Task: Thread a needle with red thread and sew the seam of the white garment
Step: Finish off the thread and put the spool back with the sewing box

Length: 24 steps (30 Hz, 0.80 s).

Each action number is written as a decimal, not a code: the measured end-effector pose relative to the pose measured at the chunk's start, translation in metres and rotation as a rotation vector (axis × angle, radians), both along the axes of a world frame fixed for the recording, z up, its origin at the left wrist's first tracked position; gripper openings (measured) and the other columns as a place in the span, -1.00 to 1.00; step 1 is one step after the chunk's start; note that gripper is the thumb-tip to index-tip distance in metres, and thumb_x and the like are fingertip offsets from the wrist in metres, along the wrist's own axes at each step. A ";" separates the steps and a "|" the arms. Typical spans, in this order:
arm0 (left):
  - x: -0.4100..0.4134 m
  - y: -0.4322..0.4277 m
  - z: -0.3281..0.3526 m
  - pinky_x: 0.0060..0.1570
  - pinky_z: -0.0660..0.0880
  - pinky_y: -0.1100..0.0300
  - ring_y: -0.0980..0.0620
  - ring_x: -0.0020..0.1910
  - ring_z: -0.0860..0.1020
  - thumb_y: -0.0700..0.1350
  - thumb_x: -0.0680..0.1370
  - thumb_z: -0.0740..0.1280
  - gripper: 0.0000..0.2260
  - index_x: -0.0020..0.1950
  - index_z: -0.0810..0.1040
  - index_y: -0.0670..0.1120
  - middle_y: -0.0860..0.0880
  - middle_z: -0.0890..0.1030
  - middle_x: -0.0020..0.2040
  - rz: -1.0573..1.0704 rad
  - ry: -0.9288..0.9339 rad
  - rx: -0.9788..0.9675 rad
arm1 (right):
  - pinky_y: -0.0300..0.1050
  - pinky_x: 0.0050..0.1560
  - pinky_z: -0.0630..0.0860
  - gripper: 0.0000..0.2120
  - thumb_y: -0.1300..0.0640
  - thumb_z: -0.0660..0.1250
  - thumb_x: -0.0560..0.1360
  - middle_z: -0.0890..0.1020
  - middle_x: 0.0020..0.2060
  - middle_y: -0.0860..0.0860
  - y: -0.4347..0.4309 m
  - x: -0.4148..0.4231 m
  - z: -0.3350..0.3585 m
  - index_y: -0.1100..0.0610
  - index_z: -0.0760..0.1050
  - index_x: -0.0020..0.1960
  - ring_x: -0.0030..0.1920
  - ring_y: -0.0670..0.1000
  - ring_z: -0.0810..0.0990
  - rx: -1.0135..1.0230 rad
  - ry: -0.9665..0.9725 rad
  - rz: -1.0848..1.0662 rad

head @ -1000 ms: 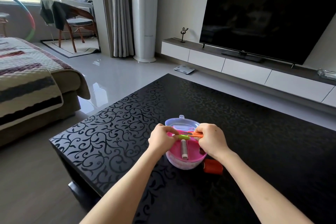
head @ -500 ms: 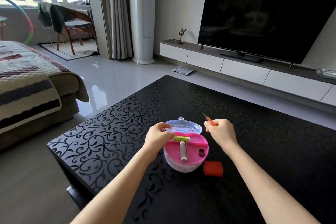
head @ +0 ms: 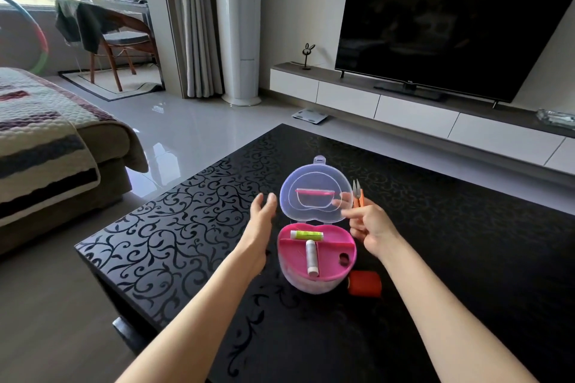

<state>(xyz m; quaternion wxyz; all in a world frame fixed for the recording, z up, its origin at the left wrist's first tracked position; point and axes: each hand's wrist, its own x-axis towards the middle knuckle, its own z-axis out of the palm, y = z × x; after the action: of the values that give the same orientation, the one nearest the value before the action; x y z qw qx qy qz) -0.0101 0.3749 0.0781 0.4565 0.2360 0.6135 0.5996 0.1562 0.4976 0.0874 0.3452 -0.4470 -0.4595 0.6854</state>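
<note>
Left hand [head: 263, 211] raised, flat, fingers straight, palm turned inward. Right hand [head: 371, 222] fingers loosely curled, possibly pinching something.

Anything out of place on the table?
Nothing is spilled or damaged. The red thread spool lies on its side on the table, outside the sewing box, at its right. The orange snips lie beside the open lid. No white garment is in view.
</note>
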 end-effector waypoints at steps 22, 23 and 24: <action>0.028 -0.040 -0.008 0.49 0.04 0.00 -0.04 0.56 -0.20 0.29 0.41 0.37 -0.22 0.54 0.12 0.14 0.01 -0.05 0.59 -0.632 1.468 -0.046 | -0.14 0.22 0.43 -0.60 0.15 0.40 0.37 0.62 0.15 -0.13 -0.073 0.084 -0.028 -0.03 0.58 0.21 0.20 -0.05 0.55 0.564 -0.801 0.172; 0.028 -0.039 -0.009 0.48 0.05 -0.01 -0.10 0.56 -0.19 0.28 0.44 0.33 -0.23 0.56 0.09 0.11 -0.03 -0.06 0.59 -0.651 1.539 -0.067 | -0.17 0.23 0.42 -0.57 0.10 0.44 0.38 0.60 0.18 -0.15 -0.074 0.089 -0.029 -0.04 0.55 0.25 0.22 -0.07 0.53 0.587 -0.871 0.220; 0.029 -0.039 -0.009 0.48 0.06 -0.05 -0.17 0.56 -0.16 0.25 0.47 0.30 -0.25 0.56 0.09 0.06 -0.08 -0.03 0.59 -0.647 1.592 -0.066 | -0.18 0.25 0.41 -0.54 0.06 0.47 0.37 0.58 0.20 -0.17 -0.075 0.093 -0.031 -0.04 0.53 0.27 0.24 -0.09 0.52 0.601 -0.905 0.256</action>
<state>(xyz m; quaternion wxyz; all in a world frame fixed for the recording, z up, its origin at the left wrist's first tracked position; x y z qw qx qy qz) 0.0189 0.3363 0.0687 0.0454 0.7363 0.6706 0.0775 0.2488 0.4229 0.0565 0.1395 -0.5193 -0.7878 0.3006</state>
